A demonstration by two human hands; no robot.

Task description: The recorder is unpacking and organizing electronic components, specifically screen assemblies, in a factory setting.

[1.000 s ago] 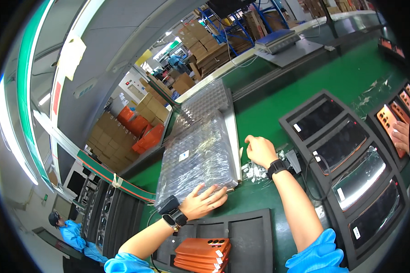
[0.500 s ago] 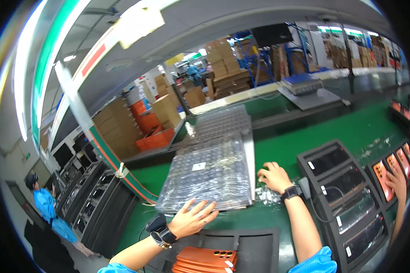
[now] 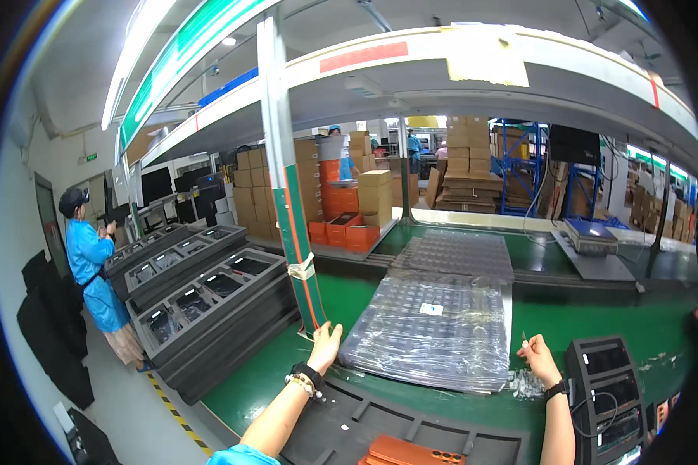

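Note:
My left hand (image 3: 325, 348) is open, its fingers raised beside the foot of the green-and-orange post (image 3: 301, 256). Whether it touches the post I cannot tell. Just right of it lies a stack of clear plastic trays in film (image 3: 423, 329), with a white label on top. On the stack's other side, my right hand (image 3: 541, 359) pinches something small and thin that I cannot make out. Below that hand is a heap of clear plastic scraps (image 3: 526, 384). Nearest me, orange phone-shaped panels (image 3: 411, 451) lie in a dark foam tray (image 3: 364, 422).
At right, a black foam tray (image 3: 606, 387) holds dark panels, with a cable across it. Stacked foam trays (image 3: 217, 298) stand left of the green bench (image 3: 551, 310). A person in blue (image 3: 89, 252) stands at far left. A scale (image 3: 591, 236) sits at the back.
My view has swung left. My left hand has left the wrapped stack's front edge for the post's foot. The right hand, spread by the scraps before, is now raised and pinched.

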